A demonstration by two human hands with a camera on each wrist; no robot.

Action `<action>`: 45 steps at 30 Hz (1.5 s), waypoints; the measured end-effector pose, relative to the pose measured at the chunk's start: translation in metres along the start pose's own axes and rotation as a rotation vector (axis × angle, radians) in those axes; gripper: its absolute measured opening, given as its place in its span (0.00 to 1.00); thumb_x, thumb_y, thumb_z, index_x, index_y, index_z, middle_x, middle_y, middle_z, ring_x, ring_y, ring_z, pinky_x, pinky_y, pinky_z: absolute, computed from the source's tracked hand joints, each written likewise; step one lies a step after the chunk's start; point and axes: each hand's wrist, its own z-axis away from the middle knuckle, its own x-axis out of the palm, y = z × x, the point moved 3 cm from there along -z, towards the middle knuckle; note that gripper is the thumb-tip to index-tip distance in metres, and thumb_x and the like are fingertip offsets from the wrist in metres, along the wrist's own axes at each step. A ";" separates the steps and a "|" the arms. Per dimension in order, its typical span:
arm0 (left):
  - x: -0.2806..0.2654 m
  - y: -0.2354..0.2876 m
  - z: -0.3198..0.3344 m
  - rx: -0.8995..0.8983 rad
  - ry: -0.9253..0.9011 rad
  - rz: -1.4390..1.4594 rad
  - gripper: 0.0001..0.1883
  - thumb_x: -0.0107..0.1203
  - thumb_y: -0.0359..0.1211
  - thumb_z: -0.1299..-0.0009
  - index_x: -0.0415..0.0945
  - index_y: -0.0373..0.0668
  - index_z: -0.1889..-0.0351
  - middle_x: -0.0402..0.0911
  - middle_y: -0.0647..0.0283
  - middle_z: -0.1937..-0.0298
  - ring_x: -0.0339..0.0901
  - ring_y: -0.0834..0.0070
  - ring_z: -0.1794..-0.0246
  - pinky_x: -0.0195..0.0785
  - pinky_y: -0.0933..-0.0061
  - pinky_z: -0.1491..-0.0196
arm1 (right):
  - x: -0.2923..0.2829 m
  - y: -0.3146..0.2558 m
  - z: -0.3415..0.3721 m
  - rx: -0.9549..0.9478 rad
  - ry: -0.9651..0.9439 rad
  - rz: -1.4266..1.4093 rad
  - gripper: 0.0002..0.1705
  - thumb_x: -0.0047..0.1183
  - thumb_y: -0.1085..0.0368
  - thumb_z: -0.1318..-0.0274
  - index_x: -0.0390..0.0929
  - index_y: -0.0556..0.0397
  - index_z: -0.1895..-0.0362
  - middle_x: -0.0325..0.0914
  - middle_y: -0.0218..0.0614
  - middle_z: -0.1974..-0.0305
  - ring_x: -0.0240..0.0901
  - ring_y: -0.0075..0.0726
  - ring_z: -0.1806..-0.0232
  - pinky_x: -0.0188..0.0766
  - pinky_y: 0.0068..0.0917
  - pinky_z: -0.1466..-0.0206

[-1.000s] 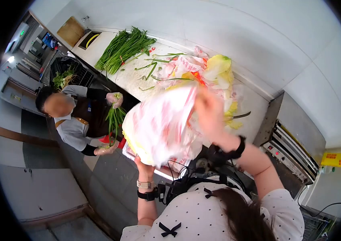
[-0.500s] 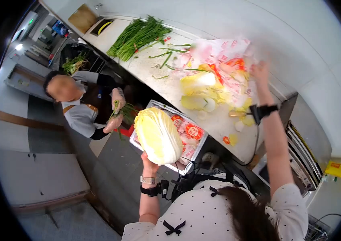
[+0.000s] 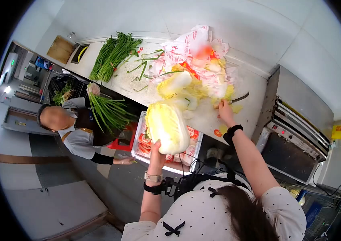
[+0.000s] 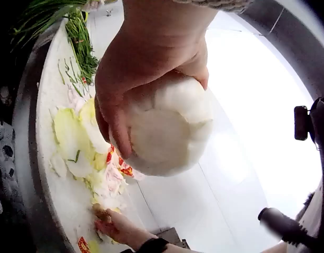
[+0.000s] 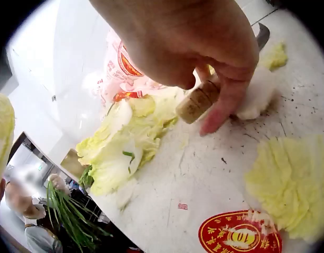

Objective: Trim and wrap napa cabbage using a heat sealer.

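Note:
My left hand (image 3: 157,156) holds a napa cabbage (image 3: 167,128) by its base, out over a white foam box. The left wrist view shows the fingers and thumb spread round the pale cut end of the cabbage (image 4: 164,134). At the counter my right hand (image 3: 226,113) grips a knife by its short wooden handle (image 5: 197,103). The dark curved blade (image 3: 241,97) points away to the right. Loose cabbage leaves (image 5: 127,147) lie to the left of this hand, and a yellow leaf (image 5: 293,184) is on its other side.
Printed plastic wrapping (image 3: 190,46) is heaped at the wall. A green vegetable bunch (image 3: 114,56) lies farther left. The foam box (image 3: 138,148) below holds wrapped goods. Another person (image 3: 80,128) holds long greens (image 3: 108,110). A metal machine (image 3: 295,120) stands right.
The wrapping came off the cabbage and was put down on the heap at the wall. My right hand then came back toward me and took the knife handle. The left hand kept the cabbage.

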 end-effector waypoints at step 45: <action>0.138 -0.011 0.045 -0.090 -0.104 0.145 0.43 0.50 0.53 0.35 0.41 0.41 0.31 0.58 0.54 0.35 0.55 0.67 0.35 0.53 0.66 0.37 | -0.153 -0.117 0.198 0.066 -0.849 -1.432 0.44 0.51 0.46 0.46 0.44 0.47 0.32 0.59 0.32 0.37 0.59 0.34 0.38 0.60 0.33 0.38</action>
